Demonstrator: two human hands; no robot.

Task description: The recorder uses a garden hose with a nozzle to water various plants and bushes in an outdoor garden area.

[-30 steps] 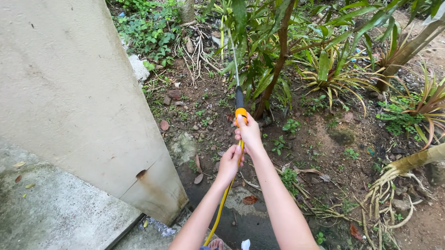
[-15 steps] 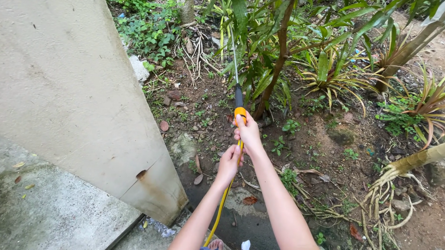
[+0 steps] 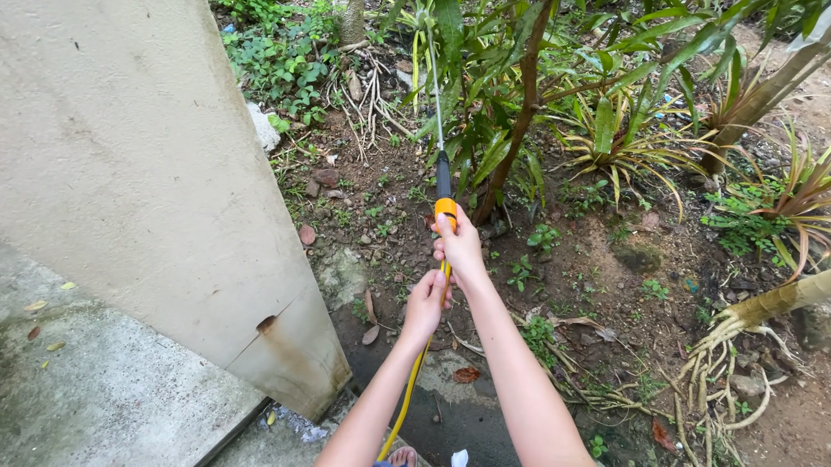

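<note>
1. The person stands at the edge of a garden bed with a yellow hose (image 3: 417, 376) running up from near their feet at about 6 o'clock to a nozzle (image 3: 445, 196) with an orange collar and a dark barrel, which sits near the middle of the view and points toward 12 o'clock.

2. A thin jet of water (image 3: 436, 96) leaves the barrel and rises into the leafy shrub (image 3: 522, 90) ahead. To my eye, that explains the straight, raised line of the nozzle: it is aimed at the foliage, not the soil.

3. The right hand (image 3: 459, 249) is wrapped closed around the nozzle just behind the orange collar, thumb lying up along it, seemingly to steer and steady the tip.

4. The left hand (image 3: 426, 307) is closed on the hose directly behind, touching the right hand's wrist side. It looks like a support grip that keeps the hose from kinking or dragging.

5. Both forearms reach forward from 6 o'clock, almost straight, converging on the hose. The right arm lies outermost, the left close beside it.

6. A pale concrete wall (image 3: 114, 159) fills the 9 o'clock side, with a slab (image 3: 88, 388) below it. Spiky striped plants (image 3: 621, 139) grow toward 2 o'clock, and bare roots (image 3: 724, 364) spread at 4 o'clock.
</note>
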